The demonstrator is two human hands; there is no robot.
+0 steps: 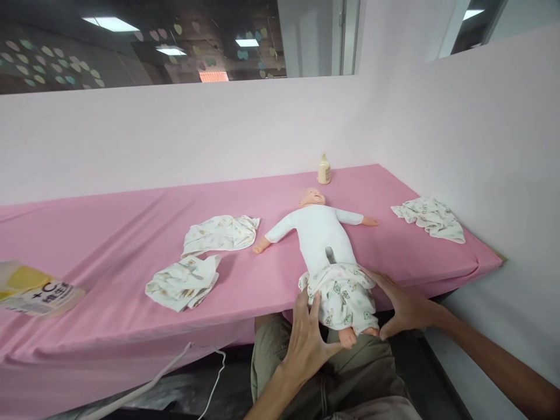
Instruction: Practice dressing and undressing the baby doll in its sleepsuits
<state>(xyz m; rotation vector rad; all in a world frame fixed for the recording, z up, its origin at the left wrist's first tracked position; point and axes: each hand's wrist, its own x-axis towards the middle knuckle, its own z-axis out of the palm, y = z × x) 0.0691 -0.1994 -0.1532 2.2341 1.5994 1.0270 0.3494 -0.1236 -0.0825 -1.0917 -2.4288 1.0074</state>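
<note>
A baby doll (pixel 326 236) with a white cloth body lies on its back, its legs over the table's front edge. Printed baby pants (pixel 345 294) cover its hips and legs, and the bare feet stick out below. On the left side of the pants is my left hand (pixel 308 335), fingers spread, its thumb by one foot (pixel 347 337). My right hand (pixel 405 306) curves around the other side with thumb and fingers apart, the fingertips at the waist of the pants. Neither hand is closed around the cloth. A small grey patch (pixel 330 255) shows on the doll's belly.
The table has a pink cover (pixel 118 233). Two printed cloths (pixel 221 233) lie left of the doll, another cloth (pixel 431 217) at the right. A pump bottle (pixel 324 170) stands behind the head. A large labelled bottle (pixel 37 290) lies far left. White cables (pixel 149 385) hang in front.
</note>
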